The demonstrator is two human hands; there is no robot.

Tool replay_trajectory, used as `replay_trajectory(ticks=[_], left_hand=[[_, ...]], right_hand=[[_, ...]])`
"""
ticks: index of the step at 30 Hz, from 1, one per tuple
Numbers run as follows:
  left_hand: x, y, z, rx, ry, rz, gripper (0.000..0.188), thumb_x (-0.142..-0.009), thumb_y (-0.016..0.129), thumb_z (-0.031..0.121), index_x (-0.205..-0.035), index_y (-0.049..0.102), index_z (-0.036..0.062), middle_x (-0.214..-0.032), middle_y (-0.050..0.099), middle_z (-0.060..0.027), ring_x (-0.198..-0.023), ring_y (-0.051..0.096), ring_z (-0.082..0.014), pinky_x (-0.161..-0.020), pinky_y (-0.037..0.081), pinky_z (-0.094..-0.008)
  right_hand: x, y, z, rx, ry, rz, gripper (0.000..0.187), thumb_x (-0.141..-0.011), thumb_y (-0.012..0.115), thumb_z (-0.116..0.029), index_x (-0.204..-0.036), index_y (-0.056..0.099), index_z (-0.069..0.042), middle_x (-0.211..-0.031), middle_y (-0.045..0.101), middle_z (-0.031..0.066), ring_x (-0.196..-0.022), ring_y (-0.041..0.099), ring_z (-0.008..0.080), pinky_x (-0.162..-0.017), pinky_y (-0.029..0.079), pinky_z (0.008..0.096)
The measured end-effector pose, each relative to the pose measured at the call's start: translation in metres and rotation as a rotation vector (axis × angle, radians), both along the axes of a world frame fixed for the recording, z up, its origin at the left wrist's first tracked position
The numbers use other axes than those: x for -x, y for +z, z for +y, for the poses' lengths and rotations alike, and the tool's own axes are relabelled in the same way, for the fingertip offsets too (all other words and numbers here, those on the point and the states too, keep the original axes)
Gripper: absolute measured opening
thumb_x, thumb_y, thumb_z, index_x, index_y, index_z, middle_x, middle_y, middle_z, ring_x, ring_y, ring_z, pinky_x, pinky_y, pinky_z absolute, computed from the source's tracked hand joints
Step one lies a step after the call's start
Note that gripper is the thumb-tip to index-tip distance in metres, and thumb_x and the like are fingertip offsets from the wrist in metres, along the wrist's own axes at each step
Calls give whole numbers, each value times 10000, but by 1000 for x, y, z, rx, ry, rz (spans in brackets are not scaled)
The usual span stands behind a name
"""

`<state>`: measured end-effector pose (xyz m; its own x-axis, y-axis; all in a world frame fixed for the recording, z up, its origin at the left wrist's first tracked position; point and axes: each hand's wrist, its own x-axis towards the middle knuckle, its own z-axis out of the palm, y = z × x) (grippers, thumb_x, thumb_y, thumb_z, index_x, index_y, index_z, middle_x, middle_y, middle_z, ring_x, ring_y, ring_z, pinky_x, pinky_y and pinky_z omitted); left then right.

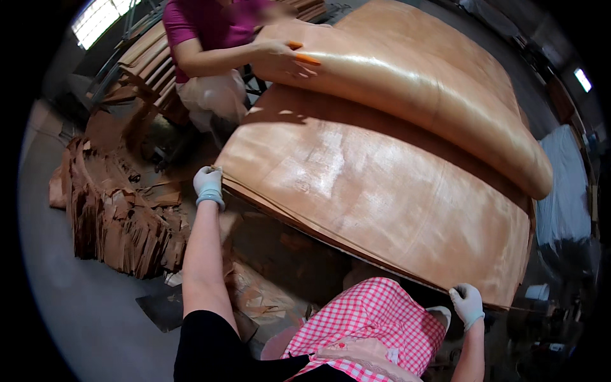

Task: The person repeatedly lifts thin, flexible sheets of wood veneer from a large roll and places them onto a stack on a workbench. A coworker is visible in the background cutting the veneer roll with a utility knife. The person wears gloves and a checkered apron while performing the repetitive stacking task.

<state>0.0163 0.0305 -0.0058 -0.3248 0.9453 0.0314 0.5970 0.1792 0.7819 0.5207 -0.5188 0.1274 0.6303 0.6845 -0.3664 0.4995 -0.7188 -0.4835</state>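
Note:
A large thin sheet of reddish-brown wood veneer lies flat on a stack of like sheets. My left hand, in a pale glove, grips the sheet's near left corner. My right hand, gloved too, holds its near right edge. Across the stack a person in a magenta top has a hand on a second veneer sheet, which is bent up and curls over the far side. I wear a pink checked apron.
A heap of torn veneer scraps lies on the grey floor to the left. More scraps sit under the stack's near edge. Stacked boards stand behind the other person. A pale blue cloth hangs at the right.

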Motion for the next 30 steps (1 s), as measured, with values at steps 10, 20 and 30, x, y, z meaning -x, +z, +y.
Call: replay_trajectory(ticks=[10,20,30], left_hand=[[-10,-30,4,226,-59,-413,301,-759,744,110,-986,646,-62,-906,679,-127,-744,610,-188,-695,518,-355],[-101,88,-58,168,186,687,756,-783,709,366,-1405,424,45,-1412,450,-211,-1283,458,-348,-1049,393,-450],[-401,61,-386,-279,-1344,310,850,-793,687,255,-1463,262,-49,-1507,266,-283,-1411,223,-422,-1168,170,-482]], right_hand=[[-47,-50,-31,172,78,-198,388,-822,658,-339,-922,685,34,-913,665,258,-878,651,396,-774,505,440],[-65,-46,-11,396,-146,32,451,-752,701,-454,-935,710,-42,-964,693,192,-931,660,344,-822,513,427],[-66,-41,-5,343,-66,4,443,-783,658,-432,-1001,720,-51,-1036,683,198,-972,662,353,-837,526,454]])
